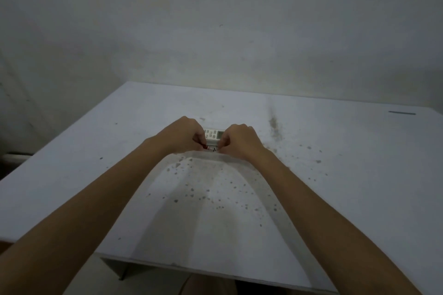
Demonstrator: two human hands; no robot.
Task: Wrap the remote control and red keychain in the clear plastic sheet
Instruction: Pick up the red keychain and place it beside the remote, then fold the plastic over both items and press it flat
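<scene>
A white remote control [214, 133] with a small screen lies crosswise on the white table [335, 151], partly hidden between both hands. A bit of the red keychain [204, 147] shows just in front of it, under my left fingertips. My left hand [184, 133] and my right hand [239, 139] are curled over the two objects, fingertips pinched close together near the keychain. The clear plastic sheet [212, 145] is barely visible; a faint film seems to lie over the remote's near edge, and I cannot tell which fingers grip it.
The tabletop is speckled with dark spots and a brown stain [273, 124] to the right of my hands. A grey wall [215, 31] stands right behind the table. A dark strip [402, 113] lies at the far right. The near table edge [215, 270] runs below my forearms.
</scene>
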